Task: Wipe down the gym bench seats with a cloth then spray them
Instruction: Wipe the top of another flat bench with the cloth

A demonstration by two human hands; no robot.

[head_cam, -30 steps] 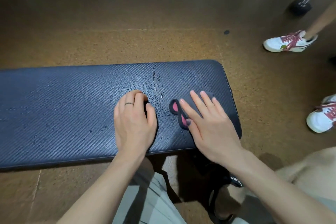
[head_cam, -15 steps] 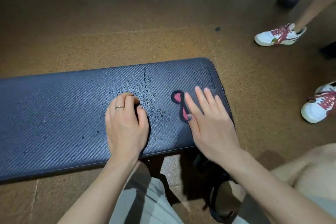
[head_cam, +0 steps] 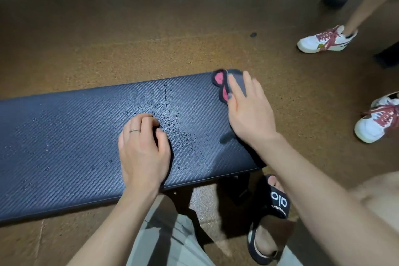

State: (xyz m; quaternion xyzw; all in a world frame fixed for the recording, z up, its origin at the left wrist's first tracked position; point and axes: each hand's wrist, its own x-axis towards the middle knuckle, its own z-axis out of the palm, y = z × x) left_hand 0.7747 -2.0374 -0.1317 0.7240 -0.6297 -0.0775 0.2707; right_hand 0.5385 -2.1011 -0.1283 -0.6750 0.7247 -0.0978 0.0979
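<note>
The floor [head_cam: 151,34] is brown and speckled, and on it stands the long dark bench seat [head_cam: 64,136], its padding ribbed in a woven pattern and beaded with droplets near the middle. That wet vinyl-like skin looks firm and probably slippery, so a flat palm should move the cloth better than a pinch.

The left hand [head_cam: 143,149] rests on the seat beside the droplets, its fingers [head_cam: 146,121] curled under and holding nothing that shows. The right hand [head_cam: 248,110] lies flat at the far right corner with straight fingers [head_cam: 235,86] pressing the cloth [head_cam: 221,84] down onto the padding.

The cloth is dark with pink patches, thin, soft and light; it will bunch if pushed from one edge, so it is best held under the whole spread hand. Part of it seems to overhang the seat's far edge, though motion blur makes that uncertain.

A black sandal [head_cam: 276,203] near the bench leg carries white lettering reading "alo". Two white sneakers with red laces [head_cam: 326,41] stand well apart on the right; any marks on them are too small to read.
</note>
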